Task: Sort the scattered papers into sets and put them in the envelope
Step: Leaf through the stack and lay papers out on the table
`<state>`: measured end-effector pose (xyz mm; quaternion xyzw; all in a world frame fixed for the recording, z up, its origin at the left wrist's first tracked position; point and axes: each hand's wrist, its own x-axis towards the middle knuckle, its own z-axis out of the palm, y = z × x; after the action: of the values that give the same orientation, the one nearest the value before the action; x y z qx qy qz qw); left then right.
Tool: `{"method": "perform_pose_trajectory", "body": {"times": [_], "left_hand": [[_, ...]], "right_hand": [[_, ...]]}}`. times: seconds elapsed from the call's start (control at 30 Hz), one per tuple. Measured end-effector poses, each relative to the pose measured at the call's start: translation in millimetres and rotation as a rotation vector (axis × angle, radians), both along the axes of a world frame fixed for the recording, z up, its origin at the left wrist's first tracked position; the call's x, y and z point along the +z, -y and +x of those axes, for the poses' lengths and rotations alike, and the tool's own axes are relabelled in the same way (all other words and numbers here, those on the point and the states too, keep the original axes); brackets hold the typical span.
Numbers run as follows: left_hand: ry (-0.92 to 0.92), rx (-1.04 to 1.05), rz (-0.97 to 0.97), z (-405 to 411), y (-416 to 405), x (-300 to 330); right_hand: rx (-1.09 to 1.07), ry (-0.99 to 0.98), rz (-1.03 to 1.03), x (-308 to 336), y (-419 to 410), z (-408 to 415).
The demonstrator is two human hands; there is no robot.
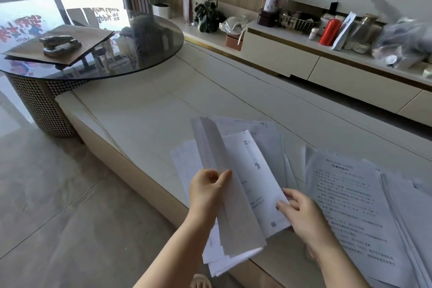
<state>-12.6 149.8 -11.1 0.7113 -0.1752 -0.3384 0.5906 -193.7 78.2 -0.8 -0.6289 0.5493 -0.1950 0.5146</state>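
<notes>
My left hand [207, 190] grips a raised sheaf of white papers [224, 189] by its left edge, thumb on top. One printed sheet [254, 182] leans out of that sheaf, and my right hand [301, 213] pinches its lower right corner. More loose papers [264, 133] lie scattered under and behind the sheaf on the pale low table [145, 110]. A spread stack of printed pages [355, 213] lies to the right. A brown envelope [63, 40] rests on the round glass table at the far left, with a stapler [60, 44] on top of it.
The round dark glass table [149, 49] overlaps the low table's far left end. A long cabinet [304, 58] along the wall carries a red bottle [330, 31], jars, bags and plants. Tiled floor [58, 206] lies to the left of the table edge.
</notes>
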Motion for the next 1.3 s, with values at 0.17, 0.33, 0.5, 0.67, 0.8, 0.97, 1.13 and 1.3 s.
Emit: {"method": "perform_pose_trajectory", "body": {"times": [0.17, 0.33, 0.5, 0.67, 0.8, 0.97, 1.13, 1.3], "left_hand": [[-0.044, -0.017, 0.024, -6, -5, 9], [-0.098, -0.024, 0.005, -4, -13, 23], [-0.044, -0.015, 0.038, -1, -26, 32], [-0.132, 0.090, -0.041, 11, -36, 38], [-0.176, 0.125, -0.039, 22, -39, 37], [-0.123, 0.131, -0.111, 32, -40, 44], [-0.062, 0.003, -0.083, 29, -38, 45], [-0.188, -0.036, -0.035, 20, -23, 31]], "right_hand": [[-0.114, -0.040, -0.140, -10, -11, -10], [-0.150, 0.020, -0.051, -10, -9, -11], [-0.024, -0.054, 0.081, -6, -6, -4], [-0.031, -0.192, -0.123, -26, -6, -3], [-0.210, -0.186, -0.244, -31, 2, -2], [-0.399, -0.125, -0.286, -39, 15, 3], [-0.313, -0.070, -0.247, -39, 17, 18], [-0.252, -0.333, -0.411, -38, 4, 26]]}}
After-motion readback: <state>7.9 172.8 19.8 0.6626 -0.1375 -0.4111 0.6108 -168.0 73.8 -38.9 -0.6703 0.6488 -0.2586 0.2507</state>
